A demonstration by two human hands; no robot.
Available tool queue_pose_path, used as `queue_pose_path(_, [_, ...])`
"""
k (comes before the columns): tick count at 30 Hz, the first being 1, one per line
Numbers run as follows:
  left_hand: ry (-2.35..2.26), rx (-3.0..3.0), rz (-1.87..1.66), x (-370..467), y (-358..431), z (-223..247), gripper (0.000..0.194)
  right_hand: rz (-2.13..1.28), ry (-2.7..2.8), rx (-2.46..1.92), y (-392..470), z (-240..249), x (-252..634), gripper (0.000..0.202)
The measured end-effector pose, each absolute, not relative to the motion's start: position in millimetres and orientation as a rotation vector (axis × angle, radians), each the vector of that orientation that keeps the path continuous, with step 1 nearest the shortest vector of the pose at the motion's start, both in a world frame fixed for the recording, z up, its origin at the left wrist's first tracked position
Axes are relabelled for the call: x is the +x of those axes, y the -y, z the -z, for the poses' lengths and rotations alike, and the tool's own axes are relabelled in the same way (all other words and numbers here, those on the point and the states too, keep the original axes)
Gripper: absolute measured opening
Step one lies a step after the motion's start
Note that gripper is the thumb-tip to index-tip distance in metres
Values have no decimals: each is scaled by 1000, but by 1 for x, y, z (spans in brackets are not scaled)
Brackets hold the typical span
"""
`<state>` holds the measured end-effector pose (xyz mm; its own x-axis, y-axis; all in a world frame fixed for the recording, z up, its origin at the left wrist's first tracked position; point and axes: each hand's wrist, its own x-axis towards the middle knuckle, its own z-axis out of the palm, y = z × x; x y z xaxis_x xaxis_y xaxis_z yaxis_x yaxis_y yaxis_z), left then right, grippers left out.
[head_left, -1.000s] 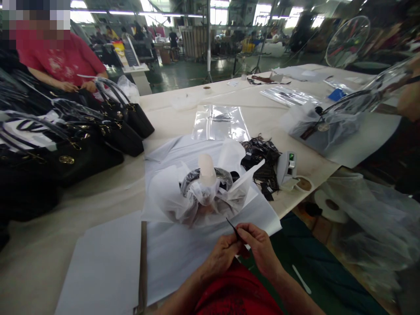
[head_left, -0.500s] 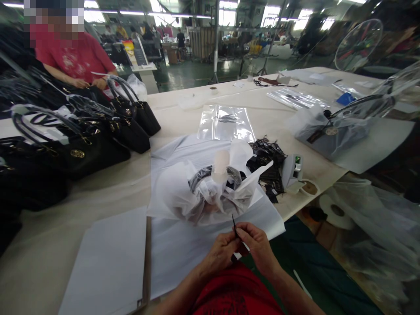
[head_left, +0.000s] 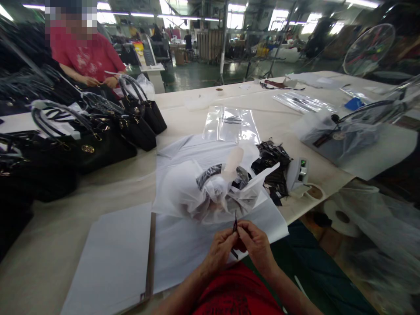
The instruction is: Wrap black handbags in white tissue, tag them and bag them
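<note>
Close to my body, at the table's near edge, my left hand (head_left: 221,249) and my right hand (head_left: 256,243) meet with fingers pinched on a thin black strap (head_left: 235,223). The strap's tip points up between them, and a dark end hangs below my left fingers. Just beyond lies a bag wrapped in white translucent paper (head_left: 183,188), its plastic-covered handle (head_left: 209,175) sticking out. A pale padded piece (head_left: 233,162) leans across the handle. Right of the bag is a pile of black straps and tags (head_left: 274,164).
Black handbags (head_left: 98,146) crowd the left side, with a person in red (head_left: 87,54) behind them. White sheets (head_left: 111,258) lie front left. Clear plastic bags (head_left: 231,124), a tape dispenser (head_left: 297,175) and a wrapped grey bag (head_left: 344,140) are farther right.
The view has shifted slightly, so the scene sits further right. The pale piece on the handle now tilts more to the right. A loop of the black strap shows above my fingers.
</note>
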<state>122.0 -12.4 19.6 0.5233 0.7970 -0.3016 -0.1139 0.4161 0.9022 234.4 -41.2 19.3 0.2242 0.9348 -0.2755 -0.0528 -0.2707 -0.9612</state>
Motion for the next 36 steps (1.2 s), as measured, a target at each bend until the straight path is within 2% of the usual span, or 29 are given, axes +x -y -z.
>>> queue_pose_path(6, [-969,995,-767,118,12,-14,31,-838,1175,-1476,40,-16,236,21])
queue_pose_path(9, [-1126,998,-883,118,7,-10,24,-720,1215,-1483,40,-15,237,20])
queue_pose_path(13, [-1168,1077,-979,118,-3,-14,13,-836,1214,-1466,40,-14,236,25])
queue_pose_path(18, [-1151,1142,-1025,121,-12,-24,15,-965,1273,-1408,39,-7,233,22])
queue_pose_path(23, [-1195,1332,-1241,124,-13,-29,11,-1289,1055,-1142,37,-3,223,29])
queue_pose_path(26, [-1212,1472,-1322,120,-12,-29,10,-1463,945,-1084,35,-6,215,20])
queue_pose_path(30, [-1189,1796,-1327,99,-12,-38,10,-1536,816,-1163,33,-9,211,31])
queue_pose_path(31, [-1149,1936,-1324,91,-14,-44,13,-1524,767,-1191,33,-9,212,34])
queue_pose_path(34, [-1017,2372,-1316,64,-34,-69,52,-1461,695,-1283,32,-6,216,41])
queue_pose_path(36, [-1031,2559,-1269,47,-56,-86,66,-1436,713,-1326,33,-4,219,42])
